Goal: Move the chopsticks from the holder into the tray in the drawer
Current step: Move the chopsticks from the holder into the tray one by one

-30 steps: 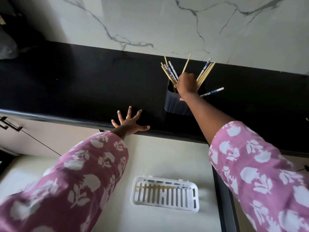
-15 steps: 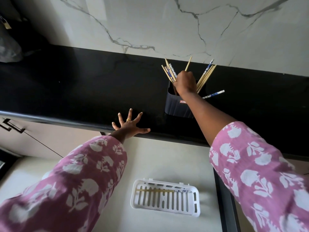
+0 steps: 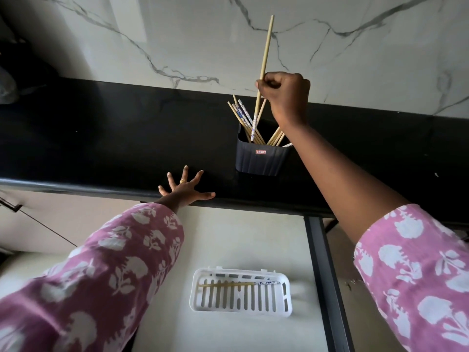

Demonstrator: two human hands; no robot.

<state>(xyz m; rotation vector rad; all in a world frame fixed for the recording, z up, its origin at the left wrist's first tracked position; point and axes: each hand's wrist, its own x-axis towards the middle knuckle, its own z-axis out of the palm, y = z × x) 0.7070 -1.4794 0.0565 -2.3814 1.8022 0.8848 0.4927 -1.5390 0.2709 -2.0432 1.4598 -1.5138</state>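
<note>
A dark ribbed holder stands on the black counter with several chopsticks leaning in it. Above the holder, my right hand grips one bamboo chopstick, lifted almost upright; its patterned lower end is still just above the holder's mouth. Fingers spread, my left hand rests flat on the counter's front edge. Below, a white slotted tray lies in the open drawer with one chopstick lying across it.
A marble wall rises behind the counter. The drawer's dark right side rail runs beside the tray. A cabinet front with a dark handle is at the left.
My right hand has risen from the holder's mouth, pulling one chopstick up and out of the bunch. My left hand has stayed on the counter edge.
</note>
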